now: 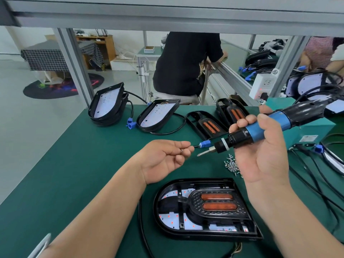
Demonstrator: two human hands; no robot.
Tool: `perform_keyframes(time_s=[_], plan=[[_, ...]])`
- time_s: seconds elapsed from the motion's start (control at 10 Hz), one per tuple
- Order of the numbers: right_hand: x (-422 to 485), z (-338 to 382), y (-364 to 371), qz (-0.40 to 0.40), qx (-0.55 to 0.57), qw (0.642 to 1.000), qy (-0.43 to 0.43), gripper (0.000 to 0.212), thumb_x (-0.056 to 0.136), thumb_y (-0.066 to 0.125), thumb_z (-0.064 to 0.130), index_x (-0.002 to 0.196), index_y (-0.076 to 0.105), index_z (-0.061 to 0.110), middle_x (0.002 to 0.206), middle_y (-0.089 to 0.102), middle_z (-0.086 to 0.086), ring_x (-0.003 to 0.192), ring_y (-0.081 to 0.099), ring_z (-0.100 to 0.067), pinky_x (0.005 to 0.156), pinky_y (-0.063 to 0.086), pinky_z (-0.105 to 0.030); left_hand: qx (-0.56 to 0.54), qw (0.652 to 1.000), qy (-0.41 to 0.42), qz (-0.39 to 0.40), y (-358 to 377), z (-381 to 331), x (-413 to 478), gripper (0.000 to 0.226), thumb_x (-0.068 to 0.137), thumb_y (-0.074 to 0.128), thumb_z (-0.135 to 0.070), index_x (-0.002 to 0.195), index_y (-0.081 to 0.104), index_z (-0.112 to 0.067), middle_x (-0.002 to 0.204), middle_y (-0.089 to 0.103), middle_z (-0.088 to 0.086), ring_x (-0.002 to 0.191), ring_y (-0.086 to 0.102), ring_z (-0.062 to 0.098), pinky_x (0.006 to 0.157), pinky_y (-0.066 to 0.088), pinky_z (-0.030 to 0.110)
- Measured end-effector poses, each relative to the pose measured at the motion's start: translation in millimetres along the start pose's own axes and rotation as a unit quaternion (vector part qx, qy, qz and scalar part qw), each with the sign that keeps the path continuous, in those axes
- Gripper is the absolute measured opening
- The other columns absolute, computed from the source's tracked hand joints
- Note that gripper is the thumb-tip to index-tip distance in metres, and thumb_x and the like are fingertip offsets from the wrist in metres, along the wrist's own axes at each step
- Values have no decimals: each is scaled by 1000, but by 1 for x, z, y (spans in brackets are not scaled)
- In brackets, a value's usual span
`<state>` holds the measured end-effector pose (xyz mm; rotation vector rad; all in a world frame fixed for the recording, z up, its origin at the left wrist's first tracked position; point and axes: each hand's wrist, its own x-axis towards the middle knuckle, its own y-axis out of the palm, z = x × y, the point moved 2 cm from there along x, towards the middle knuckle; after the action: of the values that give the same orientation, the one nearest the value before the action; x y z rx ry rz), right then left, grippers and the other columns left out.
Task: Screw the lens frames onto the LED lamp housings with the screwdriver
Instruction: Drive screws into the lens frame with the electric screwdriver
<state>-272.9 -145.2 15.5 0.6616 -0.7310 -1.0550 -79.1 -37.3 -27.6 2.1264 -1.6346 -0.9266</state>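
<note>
Close to the near edge of the green desk (74, 164) lies an LED lamp housing (214, 237), flat and open side up, its cable looping off towards the near edge. A black lens frame (216, 202) with two orange strips is seated inside it, and the white LED board shows around the frame. Above it the left hand (163, 161) is held palm up with its fingers curled, pinching a small screw (181, 150) at the fingertips. The right hand (260, 146) is wrapped round the blue and black screwdriver (281, 121), which is held off the desk and tilted, its bit pointing down and left at the screw, near it but not touching. A loose pile of screws (232, 165) lies on the desk just beyond the housing, partly hidden behind the right hand. A blue connector (204, 143) sits past the bit. Further back two spare lens frames (206, 125) lie side by side, and a teal box (307, 131) stands at the right edge. Along the far edge another housing (158, 116) rests tilted, and a stack of housings (108, 107) stands at the far left corner. Beyond the desk a person in black (186, 62) sits facing away
</note>
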Motion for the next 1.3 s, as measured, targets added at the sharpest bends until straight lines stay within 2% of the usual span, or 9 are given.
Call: perform_keyframes(time_s=[0.2,0.3,0.5,0.6,0.8,1.3], plan=[[0,1,-1,7,7,1000,1,22,102,58,10,121,58,19,90,58,0,80,59,-18,94,53,-37,41,999,5,-2,3,2,-1,19,106,44,7,119,57,3,86,70,12,58,55,10,45,40,16],[-1,1,0,8,4,1000,0,22,102,57,10,122,58,19,89,58,-1,80,60,-18,92,55,-37,61,998,6,-1,3,3,-2,9,106,51,-1,112,57,-2,86,70,11,58,53,9,44,38,15],[0,1,0,0,3,1000,-6,23,103,56,9,124,57,19,89,58,0,80,59,-18,92,54,-37,101,995,0,24,5,6,-2,11,101,63,-12,102,71,-5,82,63,5,60,46,7,46,35,14],[0,2,0,-3,7,1000,-13,23,103,56,10,125,56,18,89,58,0,81,59,-18,93,54,-37,104,994,-1,32,4,7,-1,16,91,70,-13,100,80,-4,81,61,5,61,45,7,47,35,15],[1,5,0,-5,12,1000,-21,22,104,55,9,123,56,19,88,58,0,81,59,-18,92,54,-36,107,992,-8,68,1,8,-1,21,91,69,-2,108,80,-2,90,69,10,62,48,9,49,36,16],[0,4,1,6,13,1000,-11,23,103,56,8,124,55,17,90,57,-1,81,58,-19,94,52,-38,114,989,-4,92,5,9,-1,20,93,66,6,103,80,-3,89,71,13,60,49,9,48,37,15]])
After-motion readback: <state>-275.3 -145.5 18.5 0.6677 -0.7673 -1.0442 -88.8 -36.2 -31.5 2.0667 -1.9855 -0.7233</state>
